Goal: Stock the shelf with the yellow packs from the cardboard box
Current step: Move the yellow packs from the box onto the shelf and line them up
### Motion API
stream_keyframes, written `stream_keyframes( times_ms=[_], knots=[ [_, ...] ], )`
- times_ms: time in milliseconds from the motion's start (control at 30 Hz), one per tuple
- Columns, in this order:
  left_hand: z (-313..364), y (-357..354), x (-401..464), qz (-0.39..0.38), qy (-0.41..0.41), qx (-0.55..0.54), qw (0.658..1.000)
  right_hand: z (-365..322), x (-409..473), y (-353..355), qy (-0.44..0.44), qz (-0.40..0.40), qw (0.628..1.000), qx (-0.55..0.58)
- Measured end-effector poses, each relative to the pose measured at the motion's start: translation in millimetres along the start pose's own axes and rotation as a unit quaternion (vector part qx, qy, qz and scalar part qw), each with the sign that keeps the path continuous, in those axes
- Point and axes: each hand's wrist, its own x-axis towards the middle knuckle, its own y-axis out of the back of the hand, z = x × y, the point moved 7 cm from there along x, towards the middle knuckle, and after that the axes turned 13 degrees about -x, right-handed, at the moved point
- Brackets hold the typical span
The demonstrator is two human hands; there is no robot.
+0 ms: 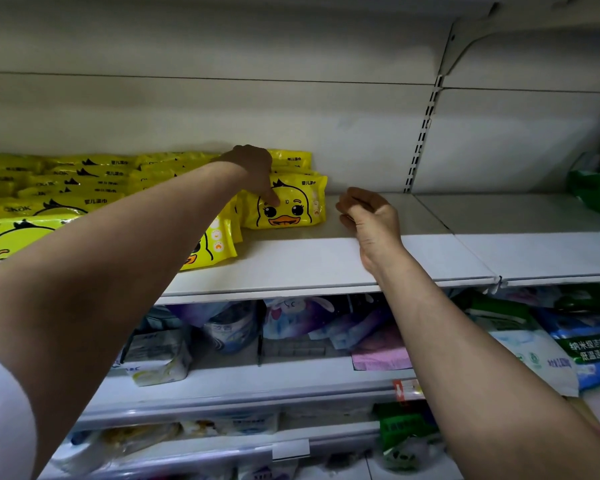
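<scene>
Two hands were up at the shelf: our left hand pressed fingertips down on the duck-faced yellow pack at the row's right end, seating it. Our right hand hovered beside it, loosely curled and holding nothing. Next, we judged, another pack must come from the box, which was out of view.

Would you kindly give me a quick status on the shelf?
Left hand on the rightmost yellow pack, on the shelf. Right hand loosely curled, holding nothing. Bare shelf to the right; nothing in the way.
</scene>
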Motion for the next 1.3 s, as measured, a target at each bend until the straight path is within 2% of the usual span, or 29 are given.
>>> stream_keyframes(
  times_ms=[233,367,467,600,667,900,1033,1300],
  knots=[
    [2.3,4.0,-13.1,0.073,0.023,-0.012,0.997,-4.5,-2.7,-0.3,-0.003,0.016,1.0,-0.025],
    [11.7,17.8,-32.7,0.14,0.029,-0.144,0.979,-14.9,-9.1,-1.4,-0.018,0.03,0.999,0.005],
    [12.0,18.3,-54.2,0.18,0.034,-0.327,0.927,-26.3,-21.2,-10.8,-0.026,0.03,0.999,0.023],
    [-7.7,7.5,-89.9,0.237,0.074,-0.556,0.793,-40.4,-40.2,-39.8,-0.028,0.004,0.999,0.031],
    [-22.6,6.0,-108.5,0.257,0.084,-0.616,0.74,-45.8,-53.0,-58.6,-0.025,-0.013,0.999,0.027],
    [-83.9,14.9,-179.2,0.293,0.082,-0.74,0.6,-59.0,-110.1,-131.1,0.005,-0.081,0.997,0.009],
    [-131.3,24.1,-227.7,0.324,0.082,-0.752,0.568,-63.6,-151.6,-182.8,0.006,-0.111,0.994,0.017],
    [-280.3,34.4,-363.2,0.382,0.146,-0.722,0.558,-44.1,-293.0,-328.2,-0.026,-0.206,0.978,0.033]
  ],
)
